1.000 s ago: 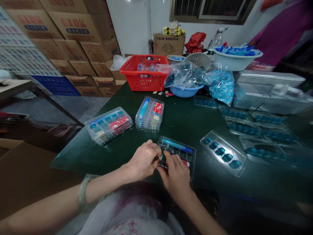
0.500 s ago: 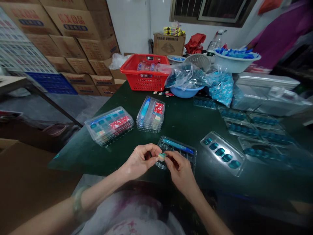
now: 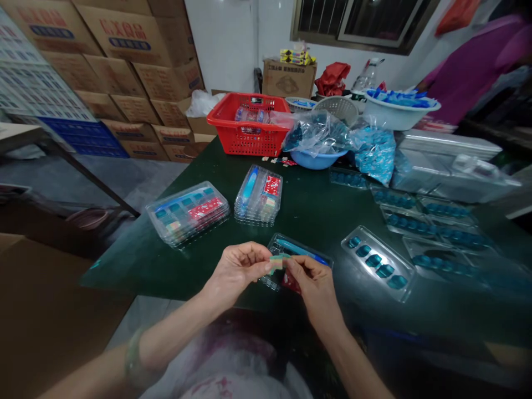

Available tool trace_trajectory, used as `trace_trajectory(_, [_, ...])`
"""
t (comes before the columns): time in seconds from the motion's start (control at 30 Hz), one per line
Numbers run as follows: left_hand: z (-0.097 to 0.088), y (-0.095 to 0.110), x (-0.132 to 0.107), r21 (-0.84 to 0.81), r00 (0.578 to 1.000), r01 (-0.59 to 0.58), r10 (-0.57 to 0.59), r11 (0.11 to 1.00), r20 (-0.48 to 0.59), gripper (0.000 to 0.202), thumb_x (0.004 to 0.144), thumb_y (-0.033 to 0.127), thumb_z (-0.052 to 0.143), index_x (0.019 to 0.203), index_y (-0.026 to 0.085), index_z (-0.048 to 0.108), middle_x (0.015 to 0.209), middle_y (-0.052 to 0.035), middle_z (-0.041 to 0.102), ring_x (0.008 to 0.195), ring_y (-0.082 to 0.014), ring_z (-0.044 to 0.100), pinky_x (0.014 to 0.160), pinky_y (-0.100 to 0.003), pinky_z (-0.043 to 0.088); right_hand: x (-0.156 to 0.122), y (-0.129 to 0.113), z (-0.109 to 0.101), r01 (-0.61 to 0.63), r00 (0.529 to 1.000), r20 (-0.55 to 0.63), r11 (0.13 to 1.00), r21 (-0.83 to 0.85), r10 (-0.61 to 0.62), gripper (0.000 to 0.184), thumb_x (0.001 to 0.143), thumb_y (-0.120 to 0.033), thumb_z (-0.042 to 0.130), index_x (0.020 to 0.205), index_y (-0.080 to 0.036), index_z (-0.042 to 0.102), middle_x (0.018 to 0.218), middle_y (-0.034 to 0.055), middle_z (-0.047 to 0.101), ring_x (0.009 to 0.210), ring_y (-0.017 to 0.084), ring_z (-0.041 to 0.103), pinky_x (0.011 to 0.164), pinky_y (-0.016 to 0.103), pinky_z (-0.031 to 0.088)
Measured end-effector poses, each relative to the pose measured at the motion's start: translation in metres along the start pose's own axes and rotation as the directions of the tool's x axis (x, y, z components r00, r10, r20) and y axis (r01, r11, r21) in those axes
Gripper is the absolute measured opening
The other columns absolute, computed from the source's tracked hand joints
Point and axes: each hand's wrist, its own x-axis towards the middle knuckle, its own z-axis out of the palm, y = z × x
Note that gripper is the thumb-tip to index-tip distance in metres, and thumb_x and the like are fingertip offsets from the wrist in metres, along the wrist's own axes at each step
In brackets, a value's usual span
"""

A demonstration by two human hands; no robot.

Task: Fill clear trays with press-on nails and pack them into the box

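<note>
My left hand [image 3: 243, 270] and my right hand [image 3: 310, 280] meet over the table, both pinching a small pale green and beige piece [image 3: 276, 264] between them. What exactly it is cannot be made out. Beneath the hands lies a clear plastic tray [image 3: 271, 283], holding a long blue wrapped item [image 3: 293, 246] along its far side. Part of a red patterned packet [image 3: 291, 282] shows by my right fingers; the hand covers the rest. To the right is a clear tray with a row of teal pieces [image 3: 374, 261].
Two stacks of filled clear trays, a left stack [image 3: 189, 213] and a middle stack [image 3: 258, 195], stand farther back. Behind them are a red basket [image 3: 251, 138], a blue bowl [image 3: 318, 159] and a bag of blue packets [image 3: 374, 151]. A person in purple [image 3: 469, 66] is at back right.
The piece between my fingers has turned and now looks like a flatter strip. A red packet has come into sight in the tray below. My right hand has shifted slightly.
</note>
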Motion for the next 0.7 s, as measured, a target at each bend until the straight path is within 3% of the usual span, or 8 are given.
trace_trajectory(0.17, [0.004,-0.001,0.004,-0.068,0.997,0.058,-0.055,0.996,0.047,0.031,0.066,0.027,0.072,0.094,0.014,0.066,0.068,-0.0027,0.062,0.054,-0.0084,0.049,0.045,-0.018,0.034,0.000,-0.002,0.007,-0.008,0.999,0.054,1.000,0.027,0.006,0.020,0.080,-0.035,0.058,0.079,-0.016,0.066,0.061,-0.0021,0.053,0.055,0.010,0.044,0.051,0.021,0.034])
trace_trajectory(0.3, [-0.001,0.010,0.012,0.035,0.991,0.034,-0.038,0.999,0.130,0.022,0.071,0.030,0.067,0.082,0.011,0.068,0.061,-0.0024,0.060,0.049,-0.0069,0.043,0.043,-0.019,0.029,0.007,-0.010,0.006,-0.018,0.994,0.111,0.999,0.040,0.013,0.022,0.081,-0.037,0.055,0.080,-0.017,0.067,0.060,-0.0024,0.053,0.050,0.009,0.042,0.046,0.020,0.031])
trace_trajectory(0.4, [-0.009,0.024,0.016,0.090,0.995,-0.025,0.016,0.996,0.101,0.018,0.072,0.029,0.066,0.080,0.013,0.066,0.062,-0.0002,0.058,0.048,-0.0061,0.040,0.044,-0.019,0.028,0.014,-0.012,0.002,0.088,0.989,0.130,0.991,-0.103,-0.074,0.020,0.082,-0.032,0.053,0.085,-0.019,0.067,0.065,-0.0011,0.057,0.055,0.011,0.047,0.051,0.022,0.036])
trace_trajectory(0.53, [-0.017,0.030,0.016,0.256,0.994,-0.080,0.057,0.963,0.096,0.013,0.071,0.028,0.066,0.074,0.014,0.066,0.076,-0.0018,0.057,0.065,-0.0107,0.049,0.059,-0.022,0.038,0.020,-0.001,0.000,0.322,0.947,0.167,0.817,-0.478,-0.276,0.017,0.082,-0.020,0.050,0.083,-0.021,0.068,0.078,0.0017,0.060,0.072,0.015,0.055,0.062,0.024,0.040])
trace_trajectory(0.6, [-0.017,0.024,0.013,0.384,0.990,-0.095,0.046,0.919,0.137,0.012,0.070,0.026,0.066,0.068,0.015,0.067,0.088,-0.0045,0.056,0.079,-0.0154,0.052,0.070,-0.027,0.040,0.020,0.006,0.000,0.349,0.937,0.201,0.726,-0.593,-0.285,0.020,0.083,-0.017,0.048,0.083,-0.022,0.067,0.079,0.0020,0.059,0.074,0.016,0.055,0.063,0.025,0.040])
trace_trajectory(0.7, [-0.014,0.006,0.011,0.550,0.985,-0.129,0.041,0.825,0.169,0.008,0.070,0.023,0.064,0.066,0.018,0.069,0.101,-0.0062,0.053,0.094,-0.0209,0.049,0.083,-0.035,0.039,0.017,0.012,0.000,0.358,0.932,0.205,0.677,-0.643,-0.299,0.020,0.084,-0.016,0.046,0.087,-0.022,0.065,0.082,0.0021,0.059,0.078,0.016,0.056,0.066,0.025,0.041])
